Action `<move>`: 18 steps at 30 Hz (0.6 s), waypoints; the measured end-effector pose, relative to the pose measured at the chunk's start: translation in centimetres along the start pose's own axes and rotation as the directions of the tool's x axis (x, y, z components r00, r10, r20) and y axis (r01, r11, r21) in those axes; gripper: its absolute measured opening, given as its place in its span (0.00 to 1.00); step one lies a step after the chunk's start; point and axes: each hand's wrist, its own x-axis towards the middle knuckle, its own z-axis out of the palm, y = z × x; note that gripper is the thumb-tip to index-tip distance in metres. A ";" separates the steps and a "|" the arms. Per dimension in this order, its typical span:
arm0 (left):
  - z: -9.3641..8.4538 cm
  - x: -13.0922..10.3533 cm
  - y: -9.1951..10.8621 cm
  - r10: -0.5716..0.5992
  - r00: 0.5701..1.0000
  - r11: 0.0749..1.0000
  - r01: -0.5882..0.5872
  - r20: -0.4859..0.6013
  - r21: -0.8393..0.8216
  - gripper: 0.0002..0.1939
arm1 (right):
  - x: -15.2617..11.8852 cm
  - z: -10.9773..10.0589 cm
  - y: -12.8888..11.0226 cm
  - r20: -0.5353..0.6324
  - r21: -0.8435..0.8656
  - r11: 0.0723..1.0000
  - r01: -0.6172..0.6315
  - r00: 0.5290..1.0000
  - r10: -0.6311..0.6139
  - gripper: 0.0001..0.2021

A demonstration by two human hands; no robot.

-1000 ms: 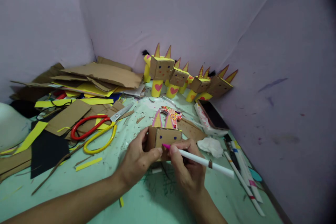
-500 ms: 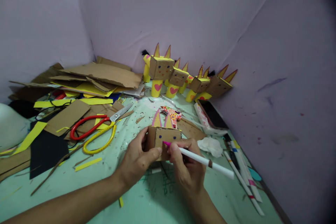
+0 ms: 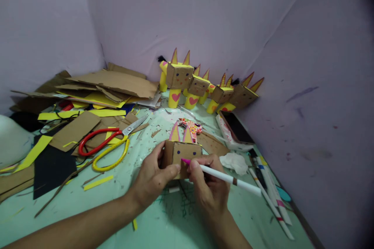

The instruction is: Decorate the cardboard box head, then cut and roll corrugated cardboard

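My left hand [image 3: 156, 177] grips the left side of a small cardboard box head [image 3: 187, 148], its thumb across the front. Two yellow pointed ears with pink edges [image 3: 181, 134] stand on top of the box, and two dark dots mark its front face. In my right hand [image 3: 210, 181] is a white marker [image 3: 230, 178], held like a pen. Its pink tip touches, or almost touches, the cardboard below the dots; which one I cannot tell. The lower part of the box is partly covered by my fingers.
Scissors with red and yellow handles [image 3: 109, 144] lie at left among paper and cardboard scraps [image 3: 77, 130]. Several finished cardboard animals [image 3: 178, 78] stand along the back wall. At right are a phone [image 3: 236, 127], crumpled tissue [image 3: 234, 162] and more markers [image 3: 271, 190].
The marker tip has shifted very slightly down over the cardboard face. My left hand and the box look unmoved.
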 end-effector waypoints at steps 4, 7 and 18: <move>-0.1 0.0 0.0 -0.001 1.000 1.000 0.001 -0.011 0.026 0.26 | 0.0 0.1 0.0 -0.009 0.008 1.000 0.000 1.000 0.001 0.09; 0.0 0.0 0.1 -0.004 1.000 0.999 0.004 -0.017 0.033 0.26 | 0.0 0.1 -0.2 -0.006 0.008 1.000 0.005 1.000 -0.005 0.09; -0.1 0.1 -0.1 -0.001 1.000 1.000 0.001 -0.006 0.018 0.25 | -0.1 0.0 0.0 -0.003 0.010 1.000 0.002 1.000 -0.002 0.09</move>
